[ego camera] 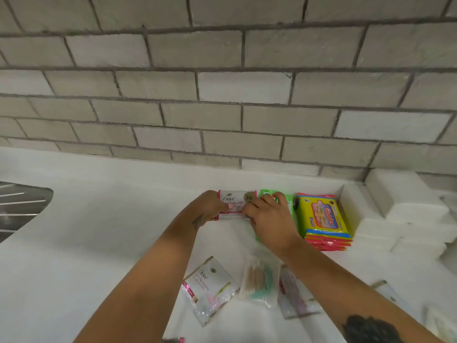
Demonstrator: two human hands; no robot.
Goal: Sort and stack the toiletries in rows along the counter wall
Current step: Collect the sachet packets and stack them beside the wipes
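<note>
White-and-pink Dove sachets (233, 204), pinched at each end by your left hand (210, 206) and right hand (265, 216), sit at twelve o'clock beside the green packs (288, 198); uneven release could fan the slippery stack toward those neighbours.

From my remote seat I saw two bare forearms come up from the bottom of the frame, with no sleeves, watch or bracelet on either. The left hand (212, 206) showed a pale pink painted nail near the frame's centre, and a small dark tattoo sat on the left wrist just below it. The right hand (268, 219) wore no ring that I could make out. A larger dark tattoo marked the right forearm at the lower right of the frame.
</note>
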